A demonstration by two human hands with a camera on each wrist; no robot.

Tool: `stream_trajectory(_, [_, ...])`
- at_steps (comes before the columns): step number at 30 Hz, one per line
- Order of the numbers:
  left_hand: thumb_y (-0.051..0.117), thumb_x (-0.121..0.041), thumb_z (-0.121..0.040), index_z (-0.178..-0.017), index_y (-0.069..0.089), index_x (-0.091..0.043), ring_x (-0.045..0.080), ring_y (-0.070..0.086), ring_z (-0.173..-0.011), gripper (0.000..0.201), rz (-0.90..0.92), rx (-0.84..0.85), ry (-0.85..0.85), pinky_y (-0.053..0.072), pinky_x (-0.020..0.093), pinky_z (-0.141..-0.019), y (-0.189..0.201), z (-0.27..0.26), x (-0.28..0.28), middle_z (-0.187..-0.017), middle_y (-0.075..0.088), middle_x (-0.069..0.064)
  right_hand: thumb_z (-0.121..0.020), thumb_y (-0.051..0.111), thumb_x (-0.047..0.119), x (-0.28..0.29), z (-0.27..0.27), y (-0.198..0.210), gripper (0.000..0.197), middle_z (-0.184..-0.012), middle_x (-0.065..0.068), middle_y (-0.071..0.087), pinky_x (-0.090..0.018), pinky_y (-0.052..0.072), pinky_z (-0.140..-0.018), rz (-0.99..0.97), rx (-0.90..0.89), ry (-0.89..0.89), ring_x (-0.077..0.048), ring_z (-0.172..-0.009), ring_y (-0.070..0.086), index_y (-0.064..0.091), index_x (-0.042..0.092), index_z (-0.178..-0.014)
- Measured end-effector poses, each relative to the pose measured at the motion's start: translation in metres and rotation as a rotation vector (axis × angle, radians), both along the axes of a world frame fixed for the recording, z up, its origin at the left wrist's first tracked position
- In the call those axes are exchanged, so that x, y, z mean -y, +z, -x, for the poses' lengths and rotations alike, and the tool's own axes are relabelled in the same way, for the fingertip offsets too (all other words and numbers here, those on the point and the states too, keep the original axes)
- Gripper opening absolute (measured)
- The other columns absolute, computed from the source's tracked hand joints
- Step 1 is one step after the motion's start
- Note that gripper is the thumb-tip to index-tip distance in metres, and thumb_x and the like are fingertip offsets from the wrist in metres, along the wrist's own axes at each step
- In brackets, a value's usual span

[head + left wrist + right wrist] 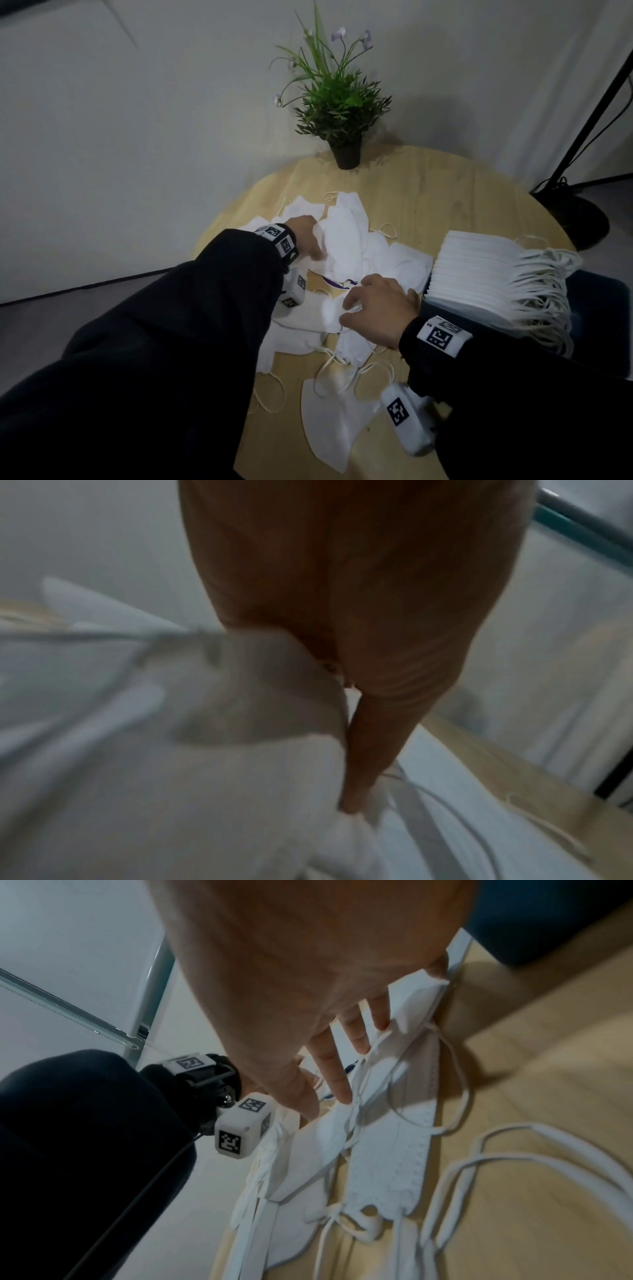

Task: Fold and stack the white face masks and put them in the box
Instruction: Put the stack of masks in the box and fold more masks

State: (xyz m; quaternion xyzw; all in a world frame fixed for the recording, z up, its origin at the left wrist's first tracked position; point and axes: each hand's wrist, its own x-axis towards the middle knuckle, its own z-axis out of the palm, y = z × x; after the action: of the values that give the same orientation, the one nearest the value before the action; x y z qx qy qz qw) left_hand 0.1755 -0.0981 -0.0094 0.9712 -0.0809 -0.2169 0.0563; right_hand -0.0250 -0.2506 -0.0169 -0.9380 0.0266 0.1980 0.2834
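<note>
Loose white face masks [346,240] lie heaped in the middle of a round wooden table [428,195]. My left hand [306,236] grips one white mask [205,723] from the heap, bunched in its curled fingers and lifted a little. My right hand [373,305] lies flat on the near part of the heap, and its straight, spread fingers [337,1077] touch a mask [394,1137] and its ear loops. A tall stack of folded masks [479,270] stands at the right, loops hanging off its right side. No box is plainly visible.
A potted plant [346,113] stands at the table's far edge. A black lamp stand [575,216] is on the floor at the right. Something dark blue [599,301] sits behind the stack. One mask [329,421] lies alone near the front edge.
</note>
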Motion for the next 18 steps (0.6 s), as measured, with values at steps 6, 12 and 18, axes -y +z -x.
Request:
stream_trajectory(6, [0.081,-0.032,-0.084,-0.078,0.064,-0.016,0.021,0.056,-0.073,0.025,0.247,0.205,0.128,0.038,0.030,-0.062,0.065,0.000,-0.016,-0.074,0.060,-0.001,-0.088,0.064,0.048,0.002,0.000,0.006,0.032,-0.146,0.006,0.044,-0.039,0.023,-0.102,-0.017,0.006,-0.003,-0.021,-0.140,0.035,0.068,0.039,-0.118])
stream_trajectory(12, [0.077,-0.021,-0.084,-0.094,0.075,-0.015,0.022,0.075,-0.079,0.012,0.667,0.367,0.280,0.061,0.038,-0.073,0.132,0.037,-0.058,-0.091,0.078,0.006,-0.087,0.063,0.049,0.000,0.001,0.006,0.049,-0.148,0.004,0.045,-0.044,0.025,-0.109,-0.001,0.010,-0.030,-0.023,-0.141,0.036,0.058,0.037,-0.134])
stream_trajectory(18, [0.076,-0.005,-0.087,-0.114,0.074,-0.009,0.025,0.077,-0.099,0.028,0.990,0.149,0.286,0.061,0.040,-0.085,0.116,0.087,-0.070,-0.105,0.080,0.005,-0.081,0.076,0.061,-0.004,0.002,0.015,0.084,-0.145,-0.001,0.053,-0.041,0.040,-0.109,-0.393,0.226,-0.273,-0.024,-0.133,0.049,0.039,0.032,-0.151])
